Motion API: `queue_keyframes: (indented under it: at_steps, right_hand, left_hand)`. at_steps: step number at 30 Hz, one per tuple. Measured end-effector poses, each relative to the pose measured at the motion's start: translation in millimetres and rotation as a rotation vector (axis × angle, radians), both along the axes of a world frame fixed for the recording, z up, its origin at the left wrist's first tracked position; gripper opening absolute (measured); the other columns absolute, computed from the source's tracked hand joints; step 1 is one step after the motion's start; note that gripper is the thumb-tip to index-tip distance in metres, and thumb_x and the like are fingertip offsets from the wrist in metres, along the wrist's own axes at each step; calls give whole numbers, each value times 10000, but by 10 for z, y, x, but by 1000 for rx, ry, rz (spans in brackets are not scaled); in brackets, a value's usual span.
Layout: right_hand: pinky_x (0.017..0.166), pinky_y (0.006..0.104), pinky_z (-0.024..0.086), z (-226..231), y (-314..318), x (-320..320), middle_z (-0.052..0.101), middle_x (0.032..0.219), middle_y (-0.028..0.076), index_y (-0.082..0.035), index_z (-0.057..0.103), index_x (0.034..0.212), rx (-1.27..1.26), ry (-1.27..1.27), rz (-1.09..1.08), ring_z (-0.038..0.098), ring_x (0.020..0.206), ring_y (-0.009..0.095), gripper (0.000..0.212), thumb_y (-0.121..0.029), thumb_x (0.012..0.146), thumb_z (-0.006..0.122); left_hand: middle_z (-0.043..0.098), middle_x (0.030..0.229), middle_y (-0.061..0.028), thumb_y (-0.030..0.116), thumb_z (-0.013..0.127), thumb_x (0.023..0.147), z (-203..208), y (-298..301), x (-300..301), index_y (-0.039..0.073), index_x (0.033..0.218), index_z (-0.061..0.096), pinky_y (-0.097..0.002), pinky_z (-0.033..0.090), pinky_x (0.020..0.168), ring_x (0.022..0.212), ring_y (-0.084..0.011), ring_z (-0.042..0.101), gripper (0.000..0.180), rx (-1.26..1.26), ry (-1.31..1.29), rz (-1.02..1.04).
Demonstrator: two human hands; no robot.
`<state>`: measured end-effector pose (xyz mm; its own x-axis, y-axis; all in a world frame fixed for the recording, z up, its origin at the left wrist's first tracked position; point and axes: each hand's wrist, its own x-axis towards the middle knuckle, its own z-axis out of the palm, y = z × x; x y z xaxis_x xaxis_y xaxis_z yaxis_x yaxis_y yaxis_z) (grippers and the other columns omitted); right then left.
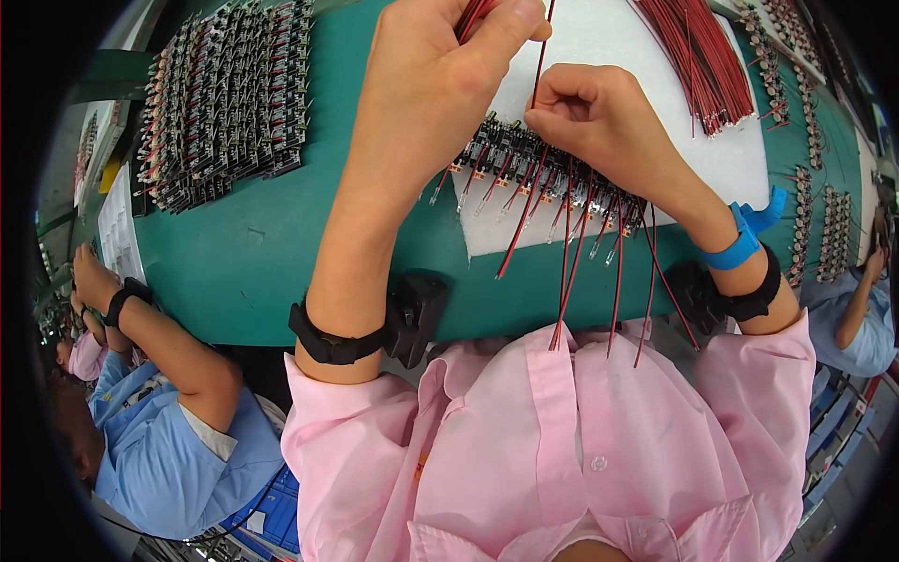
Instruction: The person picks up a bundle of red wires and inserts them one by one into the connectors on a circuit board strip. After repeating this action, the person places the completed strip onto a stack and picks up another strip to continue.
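Note:
My left hand (426,70) is closed around several thin red-and-black wires (476,13) at the top of the view. From its fingertips one wire (540,61) runs down to my right hand (609,117), whose thumb and forefinger pinch it. Just beneath both hands, a row of small black circuit boards (506,150) lies on a white foam sheet (487,236). Clear LEDs (596,245) stick out from the near edge of the row. Several red-and-black wires (565,281) trail from its right part toward my pink shirt. My fingers partly cover the boards.
A thick bundle of red-and-black wires (702,70) rests on the foam at upper right. Stacked circuit boards (225,103) cover the green table (272,244) at left. More boards (801,225) line the right. Co-workers in blue sit on both sides, a forearm (169,337) at left.

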<state>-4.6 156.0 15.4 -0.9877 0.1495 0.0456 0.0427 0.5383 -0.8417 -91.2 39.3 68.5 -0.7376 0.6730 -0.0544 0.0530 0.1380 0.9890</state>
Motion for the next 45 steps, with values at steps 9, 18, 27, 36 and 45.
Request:
queue_keyframes:
  at_steps: [9, 18, 27, 36, 45]
  right_hand:
    - [433, 221, 297, -9, -25, -10, 390, 503, 2, 10, 482, 622, 51, 23, -46, 349, 469, 76, 96, -39, 682, 540]
    - [424, 188, 268, -22, -45, 8, 379, 516, -30, 8, 469, 626, 115, 67, -66, 315, 487, 30, 133, -47, 709, 558]
    - [427, 195, 278, -49, -62, 18, 397, 521, -19, 10, 477, 634, 106, 97, -79, 329, 486, 38, 129, -44, 705, 571]
    - [459, 233, 333, -50, -30, 43, 482, 576, 45, 16, 500, 655, 267, 277, 9, 407, 501, 118, 103, -25, 669, 594]
    - [587, 300, 377, 143, -74, 86, 499, 643, 74, -10, 541, 738, 610, 269, 243, 483, 632, 237, 95, 11, 647, 552]
  left_hand:
    - [388, 511, 54, 165, 529, 783, -14, -10, -11, -22, 704, 568, -174, 224, 405, 458, -16, 327, 207, 23, 64, -24]
    - [383, 515, 64, 156, 524, 791, -7, -17, -9, -27, 706, 566, -179, 222, 406, 461, -14, 317, 206, 37, 55, -26]
    - [370, 516, 71, 154, 520, 796, -8, -30, -7, -35, 715, 565, -183, 218, 410, 470, -10, 307, 211, 64, 79, -22]
    - [363, 500, 71, 169, 501, 808, -28, -15, -24, -23, 714, 548, -187, 220, 396, 436, -13, 289, 219, 135, 42, 53]
    - [429, 583, -3, 215, 364, 877, -419, 2, -399, -8, 862, 476, -209, 316, 411, 446, -72, 368, 250, 1162, -657, -592]
